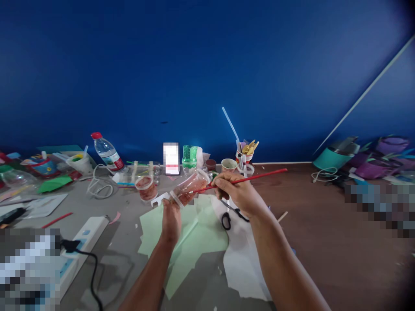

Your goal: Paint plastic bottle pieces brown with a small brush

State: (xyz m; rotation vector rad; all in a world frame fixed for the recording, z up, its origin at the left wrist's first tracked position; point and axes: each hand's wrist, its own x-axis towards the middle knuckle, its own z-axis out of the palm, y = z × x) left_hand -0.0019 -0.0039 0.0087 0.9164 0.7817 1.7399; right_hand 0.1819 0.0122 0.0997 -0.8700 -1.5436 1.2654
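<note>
My left hand [170,217] is closed on the base of a clear plastic cup [190,186] smeared with red inside, held tilted on its side with its mouth to the upper right. My right hand [236,190] pinches a thin red stick [256,176], whose near end pokes into the cup's mouth. A second clear cup [146,188] with red smears stands on the floor to the left. Light green paper sheets [191,235] and white paper [241,263] lie under my hands.
Black-handled scissors [231,214] lie on the white paper. A water bottle [108,153], green bottle [189,156], paper cup [229,164] and a cup of utensils [245,153] line the blue wall. A white power strip [84,239] with a black plug sits left; purple and teal clutter [372,160] right.
</note>
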